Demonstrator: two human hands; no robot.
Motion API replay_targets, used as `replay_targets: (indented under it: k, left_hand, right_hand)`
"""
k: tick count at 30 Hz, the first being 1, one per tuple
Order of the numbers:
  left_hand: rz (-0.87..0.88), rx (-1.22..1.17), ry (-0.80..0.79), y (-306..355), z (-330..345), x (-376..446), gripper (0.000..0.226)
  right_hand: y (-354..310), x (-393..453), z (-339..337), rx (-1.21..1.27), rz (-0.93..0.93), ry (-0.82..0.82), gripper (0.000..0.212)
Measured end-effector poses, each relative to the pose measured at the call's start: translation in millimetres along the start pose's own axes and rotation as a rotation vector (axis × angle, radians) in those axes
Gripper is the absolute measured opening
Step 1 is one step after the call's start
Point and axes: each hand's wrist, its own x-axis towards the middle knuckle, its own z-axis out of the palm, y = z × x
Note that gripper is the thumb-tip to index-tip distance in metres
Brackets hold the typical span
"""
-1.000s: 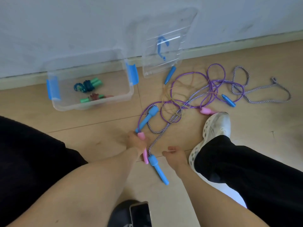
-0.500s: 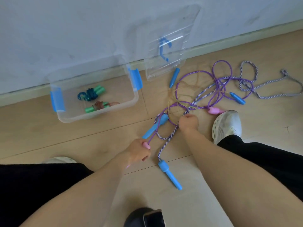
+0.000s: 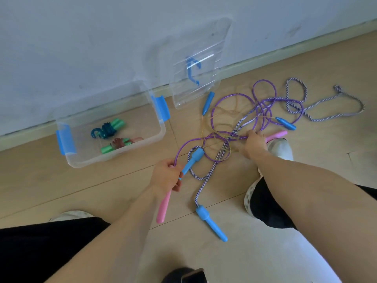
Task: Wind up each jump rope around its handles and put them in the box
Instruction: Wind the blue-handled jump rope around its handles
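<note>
From the head camera we see our left hand (image 3: 166,176) gripping a pink handle (image 3: 163,207), our right hand (image 3: 255,145) gripping the tangled purple rope (image 3: 222,137), both right of the clear box (image 3: 114,156), which holds two wound ropes.

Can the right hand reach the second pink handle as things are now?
Probably yes. The right hand grips purple rope right beside that pink handle, and nothing lies between them; it would need to release the rope first.

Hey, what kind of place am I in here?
Probably a room indoors, at floor level: a wood-look plank floor, a pale painted wall with a baseboard, and a clear storage box set beside it.
</note>
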Motion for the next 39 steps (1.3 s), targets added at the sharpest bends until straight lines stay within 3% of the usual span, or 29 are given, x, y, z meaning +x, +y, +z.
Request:
replay_targets:
  k: [6, 10, 14, 17, 20, 22, 24, 27, 30, 34, 37, 39]
  left_hand:
    - [-0.072, 0.013, -0.033, -3.5, 19.4, 1.8, 0.01]
    - [-0.14, -0.035, 0.013, 1.3, 22.0, 7.6, 0.016]
    - [-0.218, -0.016, 0.021, 2.9, 26.1, 14.9, 0.03]
    - [-0.23, 0.047, 0.027, -9.2, 24.5, 18.8, 0.033]
    - [-0.281, 0.105, 0.002, -23.2, 21.3, 15.6, 0.024]
    - [-0.329, 0.124, -0.022, -29.9, 20.4, 10.4, 0.021]
    - [-0.345, 0.139, -0.039, -32.1, 21.0, 6.9, 0.019]
    - [-0.33, 0.136, -0.008, -34.8, 20.8, 12.3, 0.015]
    - [-0.289, 0.197, 0.032, -30.6, 14.5, 13.4, 0.016]
    - [-0.273, 0.454, 0.002, -16.5, 8.4, -1.3, 0.021]
    - [-0.227, 0.525, 0.101, -9.0, 12.1, -10.5, 0.031]
    - [-0.112, 0.446, 0.217, 5.3, 14.7, -19.6, 0.046]
  right_hand:
    - [38.4, 3.8, -12.1, -0.094, 0.002, 0.101, 0.05]
    - [45.9, 2.6, -15.8, -0.03, 0.02, -0.036, 0.039]
    - [11.6, -10.4, -11.8, -0.032, 0.027, -0.145, 0.026]
    - [-23.8, -22.3, -5.5, 0.103, 0.074, 0.16, 0.063]
    - [-51.3, -34.4, 8.6, 0.075, -0.143, 0.362, 0.078]
    - [-62.9, -38.4, 21.4, -0.036, -0.246, 0.231, 0.078]
    - [-68.4, -42.2, 29.7, -0.147, -0.277, 0.063, 0.063]
    - [-67.4, -46.5, 26.8, -0.15, -0.317, -0.027, 0.032]
    - [-72.9, -54.7, 8.5, -0.133, -0.379, -0.124, 0.025]
    - [-101.0, -53.3, -54.1, -0.05, -0.414, -0.015, 0.016]
    - [-126.2, -71.2, -121.9, 0.19, -0.468, -0.222, 0.016]
    - [-139.3, -102.3, -174.1, 0.16, -0.576, -0.229, 0.015]
